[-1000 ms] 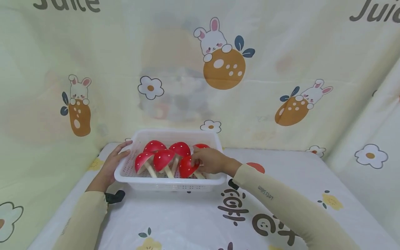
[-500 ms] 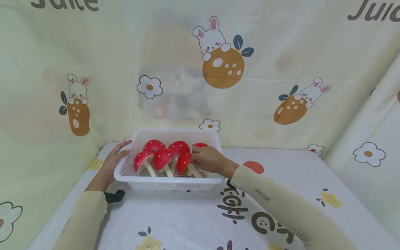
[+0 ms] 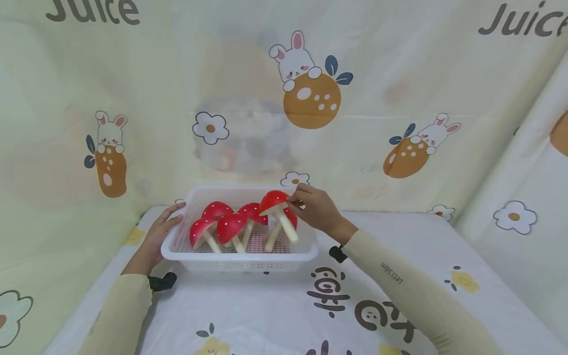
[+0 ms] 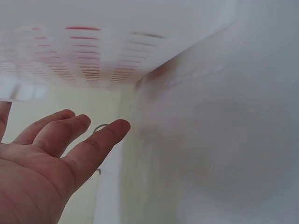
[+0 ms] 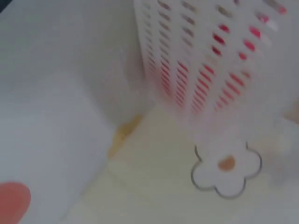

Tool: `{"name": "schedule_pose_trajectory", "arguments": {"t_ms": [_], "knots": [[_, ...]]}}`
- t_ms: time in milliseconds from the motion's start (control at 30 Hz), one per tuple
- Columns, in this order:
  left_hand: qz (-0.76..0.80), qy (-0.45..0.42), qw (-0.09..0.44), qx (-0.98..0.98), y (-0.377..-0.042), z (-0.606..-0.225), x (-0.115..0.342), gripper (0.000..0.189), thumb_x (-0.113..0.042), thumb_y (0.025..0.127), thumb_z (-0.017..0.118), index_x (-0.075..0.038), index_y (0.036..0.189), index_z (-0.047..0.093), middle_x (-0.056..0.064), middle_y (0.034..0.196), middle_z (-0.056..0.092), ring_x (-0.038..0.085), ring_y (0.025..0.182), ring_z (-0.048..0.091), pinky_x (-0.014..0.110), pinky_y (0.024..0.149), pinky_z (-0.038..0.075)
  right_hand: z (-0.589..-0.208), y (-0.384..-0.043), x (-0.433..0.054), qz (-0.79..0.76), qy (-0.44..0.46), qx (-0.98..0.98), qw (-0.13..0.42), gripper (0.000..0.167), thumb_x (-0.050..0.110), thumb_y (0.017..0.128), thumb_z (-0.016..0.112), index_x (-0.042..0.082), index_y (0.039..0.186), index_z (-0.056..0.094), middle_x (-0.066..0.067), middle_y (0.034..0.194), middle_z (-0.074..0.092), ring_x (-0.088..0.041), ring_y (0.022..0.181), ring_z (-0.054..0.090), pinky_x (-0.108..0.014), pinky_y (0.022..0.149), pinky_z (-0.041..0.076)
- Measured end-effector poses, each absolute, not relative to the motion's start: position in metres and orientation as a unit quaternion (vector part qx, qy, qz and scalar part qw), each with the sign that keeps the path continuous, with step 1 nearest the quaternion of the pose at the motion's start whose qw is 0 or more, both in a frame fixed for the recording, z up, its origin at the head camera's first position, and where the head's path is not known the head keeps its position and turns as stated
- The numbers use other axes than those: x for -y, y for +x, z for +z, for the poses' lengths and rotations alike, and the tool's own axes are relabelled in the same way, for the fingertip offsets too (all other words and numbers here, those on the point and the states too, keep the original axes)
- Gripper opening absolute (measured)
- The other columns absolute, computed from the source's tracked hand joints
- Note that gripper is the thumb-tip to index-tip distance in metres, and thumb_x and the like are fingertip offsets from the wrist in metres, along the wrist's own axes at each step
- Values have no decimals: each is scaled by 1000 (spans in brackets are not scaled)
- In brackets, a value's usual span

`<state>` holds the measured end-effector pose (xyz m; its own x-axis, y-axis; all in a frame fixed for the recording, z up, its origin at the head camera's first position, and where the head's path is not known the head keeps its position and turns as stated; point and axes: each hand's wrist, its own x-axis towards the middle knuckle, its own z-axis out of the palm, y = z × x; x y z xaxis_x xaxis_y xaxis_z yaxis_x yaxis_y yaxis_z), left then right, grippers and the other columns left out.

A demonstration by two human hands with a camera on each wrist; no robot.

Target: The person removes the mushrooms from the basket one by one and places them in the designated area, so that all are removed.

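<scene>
A white perforated plastic basket (image 3: 204,256) holds several toy mushrooms with white-dotted red caps and pale stems, such as a front mushroom (image 3: 231,227). My right hand (image 3: 320,211) pinches another mushroom (image 3: 273,201) by the right edge of its cap. That mushroom hangs tilted above the basket's right part, its stem slanting down to the right, partly covering a mushroom behind it. At the basket's left rim rests my left hand (image 3: 157,236). Its fingers (image 4: 96,144) look straight in the left wrist view, beside the basket wall. The right wrist view shows the basket's slotted side (image 5: 196,70), but not the fingers.
The basket stands on a table with a printed white cloth (image 3: 248,305). Close behind it hangs a cream curtain (image 3: 248,64) with rabbit and flower prints. More curtain runs along both sides.
My right hand has raised one mushroom up from the basket's right part, uncovering the mushroom behind it. My left hand stays at the left rim, and the basket has hardly moved.
</scene>
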<state>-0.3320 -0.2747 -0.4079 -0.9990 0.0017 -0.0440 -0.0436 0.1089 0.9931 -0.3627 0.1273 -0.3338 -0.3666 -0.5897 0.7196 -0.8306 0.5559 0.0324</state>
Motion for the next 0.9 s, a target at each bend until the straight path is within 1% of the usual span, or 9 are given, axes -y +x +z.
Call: {"name": "schedule_pose_trajectory", "arguments": {"t_ms": [100,233,367,467,633,800,900], "knots": [[667,-18,15,-745,-333,-410,276,61,-47,101,45,-39,156,21,8,163,23,36,145,35,38,99,49,-321,-363,-140,194,419,806,371,18,2,75,83,2,90,73,-7,84,63,-16,75,69,-27,69,60],[666,-25,14,-745,-334,-412,278,61,-50,100,46,-41,155,21,8,163,23,36,144,35,38,97,51,-310,-366,-162,192,383,814,393,16,3,77,82,2,91,73,-7,83,63,-17,75,70,-30,70,61],[668,-20,16,-744,-334,-412,277,60,-51,100,45,-42,155,21,8,164,22,36,145,35,39,97,51,-311,-373,-187,174,326,834,410,14,6,80,80,1,90,73,-8,82,64,-18,74,69,-32,70,61],[671,-14,18,-741,-333,-410,276,60,-50,101,44,-41,155,21,8,164,22,36,145,34,40,99,49,-319,-380,-204,170,281,850,411,13,7,81,79,0,89,73,-10,81,64,-21,73,68,-35,69,61],[678,-11,16,-735,-332,-409,277,59,-47,102,44,-39,156,21,8,164,22,36,145,33,38,100,47,-341,-395,-219,151,221,884,384,12,10,83,78,-1,89,74,-11,82,64,-23,68,63,-34,65,60],[678,0,13,-735,-333,-408,277,59,-46,102,45,-36,156,24,9,162,24,33,142,38,31,97,51,-363,-407,-224,105,183,917,338,14,12,84,77,0,91,75,-9,80,63,-20,61,59,-33,60,58],[681,4,14,-733,-334,-410,278,58,-45,102,44,-36,155,24,9,162,25,33,141,39,28,95,52,-372,-412,-221,99,172,925,323,14,12,84,77,0,90,76,-9,79,63,-20,60,59,-33,60,58]]}}
